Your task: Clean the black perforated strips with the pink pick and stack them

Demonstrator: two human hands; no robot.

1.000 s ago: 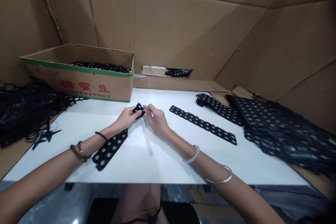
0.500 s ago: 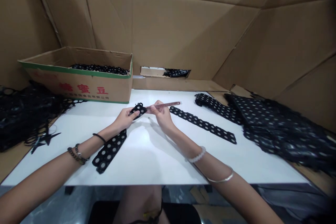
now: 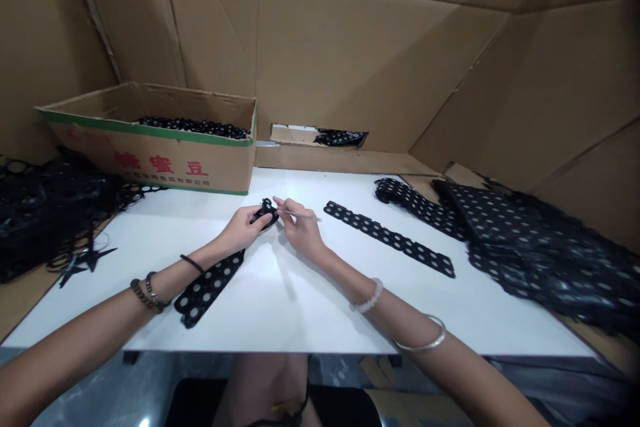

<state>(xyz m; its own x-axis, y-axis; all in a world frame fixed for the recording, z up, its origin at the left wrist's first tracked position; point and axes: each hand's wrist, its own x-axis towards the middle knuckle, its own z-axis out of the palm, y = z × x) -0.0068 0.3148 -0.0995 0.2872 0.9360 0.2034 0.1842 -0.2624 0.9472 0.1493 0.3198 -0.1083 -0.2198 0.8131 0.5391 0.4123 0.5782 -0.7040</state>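
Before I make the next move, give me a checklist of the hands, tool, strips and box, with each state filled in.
1. Left hand gripping the dotted piece: ok, pinched under the thumb.
2. Right hand gripping the thin tool: ok.
3. Tool tip touching the piece: cannot tell, too small to see.
4. Loose strip clear of both hands: ok, it lies to the right of them.
5. Near strip fully in view: not ok, the left forearm overlaps it.
6. Box upright and open: ok.

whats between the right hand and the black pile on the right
The head view shows a flat dotted strip on the white tabletop between the right hand and the black pile; a curled strip adjoins the pile.
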